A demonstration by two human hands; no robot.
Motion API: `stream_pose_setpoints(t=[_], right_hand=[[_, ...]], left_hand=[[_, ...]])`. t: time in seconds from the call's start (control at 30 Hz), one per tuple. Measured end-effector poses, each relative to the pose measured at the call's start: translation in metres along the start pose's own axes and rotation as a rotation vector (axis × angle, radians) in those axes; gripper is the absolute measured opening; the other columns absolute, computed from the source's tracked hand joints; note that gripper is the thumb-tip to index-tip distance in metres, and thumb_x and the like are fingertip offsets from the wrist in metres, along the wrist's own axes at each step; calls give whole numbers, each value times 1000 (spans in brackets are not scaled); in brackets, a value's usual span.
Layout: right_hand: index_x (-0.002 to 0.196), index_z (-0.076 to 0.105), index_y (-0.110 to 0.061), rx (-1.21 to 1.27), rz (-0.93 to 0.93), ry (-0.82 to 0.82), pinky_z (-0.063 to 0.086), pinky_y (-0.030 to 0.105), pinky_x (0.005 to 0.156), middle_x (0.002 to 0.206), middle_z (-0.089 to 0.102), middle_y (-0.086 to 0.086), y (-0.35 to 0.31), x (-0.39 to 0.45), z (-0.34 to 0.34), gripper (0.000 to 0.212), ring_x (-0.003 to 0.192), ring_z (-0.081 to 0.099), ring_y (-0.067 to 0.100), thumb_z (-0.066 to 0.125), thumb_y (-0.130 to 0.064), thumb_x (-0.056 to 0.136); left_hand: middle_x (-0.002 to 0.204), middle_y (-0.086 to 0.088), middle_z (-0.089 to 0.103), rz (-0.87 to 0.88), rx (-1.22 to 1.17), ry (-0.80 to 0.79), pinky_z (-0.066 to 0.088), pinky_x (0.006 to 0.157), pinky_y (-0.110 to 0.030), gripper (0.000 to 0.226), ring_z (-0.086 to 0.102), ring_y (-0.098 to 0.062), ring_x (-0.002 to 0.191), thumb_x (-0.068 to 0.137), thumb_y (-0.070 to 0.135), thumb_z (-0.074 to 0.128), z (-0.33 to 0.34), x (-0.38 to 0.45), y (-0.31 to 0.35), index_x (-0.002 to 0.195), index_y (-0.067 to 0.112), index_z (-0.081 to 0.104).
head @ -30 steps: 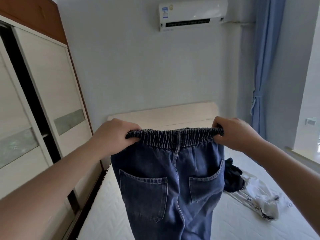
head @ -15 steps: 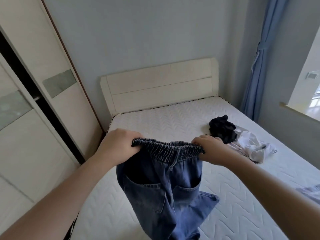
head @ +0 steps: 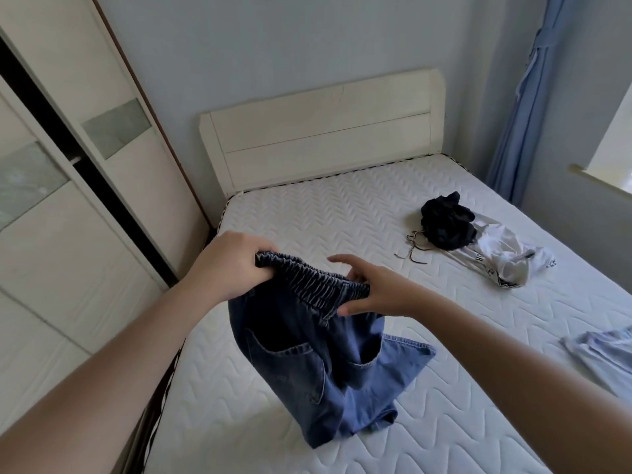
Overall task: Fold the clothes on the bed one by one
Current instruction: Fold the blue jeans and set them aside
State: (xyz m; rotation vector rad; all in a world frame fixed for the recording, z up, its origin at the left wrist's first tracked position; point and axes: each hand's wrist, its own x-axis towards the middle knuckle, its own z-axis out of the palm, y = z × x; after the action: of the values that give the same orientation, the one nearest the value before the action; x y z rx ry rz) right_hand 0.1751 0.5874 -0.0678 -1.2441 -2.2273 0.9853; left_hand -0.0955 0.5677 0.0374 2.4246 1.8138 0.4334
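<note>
Blue jeans (head: 307, 364) with an elastic waistband hang over the white quilted mattress (head: 342, 213), back pockets facing me, their legs crumpled on the bed below. My left hand (head: 232, 265) grips the waistband's left end. My right hand (head: 372, 289) pinches the waistband's right part between thumb and fingers, with the forefinger stretched out. A crumpled black garment (head: 446, 222) lies on the bed's far right, partly on a white garment (head: 506, 258). A pale blue garment (head: 602, 350) shows at the right edge.
A cream headboard (head: 325, 131) stands at the far end of the bed. A sliding-door wardrobe (head: 68, 200) runs close along the left side. A blue curtain (head: 526, 97) and a window sill (head: 598, 179) are at the right. A thin dark cord (head: 412, 249) lies by the black garment.
The jeans have come down from chest height toward the mattress and their legs now rest on it. My hands have moved closer together along the waistband, and my view has tilted down.
</note>
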Motion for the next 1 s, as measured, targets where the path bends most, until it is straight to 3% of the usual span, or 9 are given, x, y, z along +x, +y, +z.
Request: stream_pose_setpoints(t=[0.1,0.2,0.27,0.33,0.4,0.53,0.67,0.77,1.0], right_hand=[[113,64,-32,-84,-37,-27,37,23,85,108,53,-15,-5,4,1,47,98,54,6,72,-61,77],[103,67,-23,-83,-60,-16,39,20,88,112,57,-14,-9,4,-8,34,99,55,3,73,-50,82],[94,63,-28,-98,-54,-10,40,13,71,90,62,-13,-14,2,-18,24,78,54,-6,76,-45,82],[83,52,-34,-123,-58,-16,37,11,60,75,56,-16,-18,0,-27,27,66,50,-9,78,-39,81],[88,47,-36,-164,-45,-61,34,12,59,80,55,-19,-22,-2,-37,32,68,49,-10,78,-39,80],[105,50,-40,-192,58,-253,47,23,77,98,66,-13,-30,-3,-46,39,84,60,3,77,-40,77],[98,63,-35,-233,52,-350,53,33,78,89,70,-4,-30,-6,-39,23,82,65,14,65,-35,75],[89,59,-43,-189,72,-352,45,23,69,86,69,-10,-24,-10,-40,17,76,61,3,64,-33,76],[91,62,-49,-147,71,-371,42,20,77,90,69,-29,-20,-21,-51,25,82,62,-13,78,-56,74]], left_hand=[[66,24,59,-18,-3,-3,39,57,-17,21,53,7,66,78,30,72,0,1,-2,96,38,74],[63,25,57,-28,12,-18,39,58,-18,20,54,5,65,78,30,72,-1,2,-4,96,39,74],[70,22,61,-15,37,-51,46,65,-24,20,59,-3,72,80,31,72,-1,3,-5,97,40,73],[80,16,65,-6,74,-98,51,73,-30,19,62,-11,82,82,35,71,-2,4,-3,101,42,70],[83,14,65,17,103,-142,50,74,-30,17,62,-13,84,84,39,70,-1,5,-1,101,43,69],[82,17,65,72,87,-213,43,67,-24,17,60,-6,80,84,40,71,-1,9,9,100,44,68],[82,21,65,115,51,-264,44,67,-18,18,58,3,80,82,38,73,-1,14,17,98,46,69],[84,19,67,150,54,-319,50,75,-28,19,60,1,82,82,38,74,1,18,20,98,45,69],[87,18,69,171,104,-417,49,77,-28,22,61,-3,86,81,37,75,5,23,17,102,42,69]])
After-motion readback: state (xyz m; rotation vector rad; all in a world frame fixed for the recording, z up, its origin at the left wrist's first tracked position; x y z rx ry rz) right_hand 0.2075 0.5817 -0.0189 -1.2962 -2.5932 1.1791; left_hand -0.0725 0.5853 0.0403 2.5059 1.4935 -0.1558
